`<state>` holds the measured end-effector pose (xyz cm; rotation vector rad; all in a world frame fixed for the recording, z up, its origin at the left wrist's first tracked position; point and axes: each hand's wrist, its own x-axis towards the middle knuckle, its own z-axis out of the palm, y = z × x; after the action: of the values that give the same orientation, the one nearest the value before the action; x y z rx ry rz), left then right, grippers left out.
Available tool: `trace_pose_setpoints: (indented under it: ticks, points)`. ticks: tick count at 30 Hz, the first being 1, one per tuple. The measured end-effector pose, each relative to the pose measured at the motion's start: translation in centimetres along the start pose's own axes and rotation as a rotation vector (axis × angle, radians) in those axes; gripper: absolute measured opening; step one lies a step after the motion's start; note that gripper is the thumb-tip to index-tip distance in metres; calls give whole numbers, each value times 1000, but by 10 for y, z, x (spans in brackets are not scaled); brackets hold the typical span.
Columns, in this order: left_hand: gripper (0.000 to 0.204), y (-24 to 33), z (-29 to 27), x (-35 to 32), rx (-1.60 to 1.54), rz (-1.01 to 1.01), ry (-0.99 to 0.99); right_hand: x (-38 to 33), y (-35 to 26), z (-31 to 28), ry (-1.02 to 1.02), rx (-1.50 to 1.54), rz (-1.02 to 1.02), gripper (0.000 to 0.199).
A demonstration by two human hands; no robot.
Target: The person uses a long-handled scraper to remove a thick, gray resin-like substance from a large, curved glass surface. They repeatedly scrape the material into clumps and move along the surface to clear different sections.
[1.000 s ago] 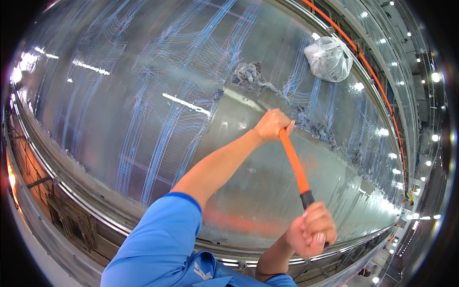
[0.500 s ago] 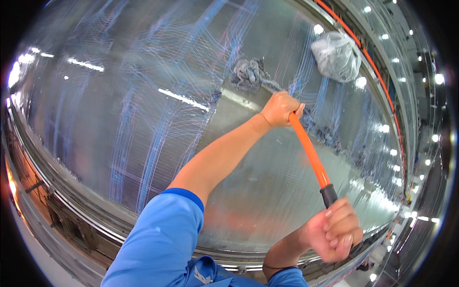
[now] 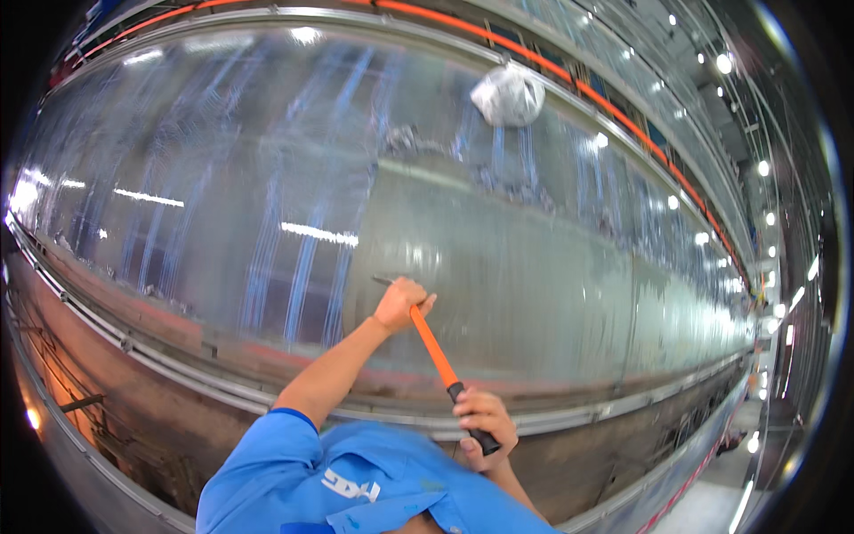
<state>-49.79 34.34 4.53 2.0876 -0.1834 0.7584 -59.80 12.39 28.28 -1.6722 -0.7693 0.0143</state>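
A scraper with a long orange handle (image 3: pixel 434 347) and a black end grip slants across the near part of a wide, wet-looking metal surface (image 3: pixel 480 329). My left hand (image 3: pixel 400 304) is wrapped round the upper handle. A thin dark part of the scraper's head pokes out past that hand; the rest is hidden. My right hand (image 3: pixel 487 423) grips the black end, close to my body. A clump of grey scrapings (image 3: pixel 402 139) lies farther off, and a broken line of residue (image 3: pixel 516 189) runs rightward from it. Left of the smooth grey patch, blue streaks (image 3: pixel 302 276) mark the surface.
A bundled clear plastic bag (image 3: pixel 509 96) sits at the far edge. An orange hose or cable (image 3: pixel 551 67) runs along that side. Metal rails (image 3: pixel 213 383) border the near edge, with a recessed trough holding pipes at the lower left.
Both hands have drawn the scraper back toward my body, away from the clump of scrapings. The clump stays behind on the surface. My view has turned and now takes in more of the surroundings.
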Motion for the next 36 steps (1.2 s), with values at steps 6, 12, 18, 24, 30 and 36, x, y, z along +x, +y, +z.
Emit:
trace_pose_setpoints:
  ticks: [6, 12, 18, 24, 30, 36]
  points:
    - [40, 110, 21, -94, -36, 77, -241, -163, -99, -76, -16, -87, 524, 43]
    - [35, 189, 109, -152, -164, 126, -369, -260, -133, -104, 332, -14, 1109, 48]
    - [38, 190, 138, -156, -151, 153, -432, -267, -128, -121, 224, -42, 1359, 50]
    - [39, 128, 141, -82, -174, 109, -304, -168, -87, -118, 53, -286, 1197, 48]
    - [39, -4, 146, 42, -78, 95, -109, 8, -13, -104, -46, -322, 1120, 46]
    - [35, -161, 152, 201, -25, 217, 38, 160, 109, -79, -65, -311, 903, 47]
